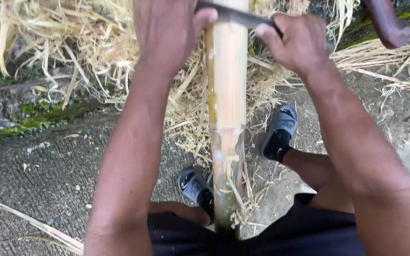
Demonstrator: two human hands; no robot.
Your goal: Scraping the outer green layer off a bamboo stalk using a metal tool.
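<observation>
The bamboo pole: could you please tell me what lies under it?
Under the bamboo pole lie pale shavings on concrete ground, with a grey sandal beside its lower end. The pole hides whatever sits directly beneath it.

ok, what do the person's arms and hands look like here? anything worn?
Both arms are bare from the frame edge to the fingertips: no sleeves show. The left hand and right hand carry no gloves, and no rings, watch or bands are visible. Nails are short. Lower down, the person wears black shorts and grey slide sandals.
</observation>
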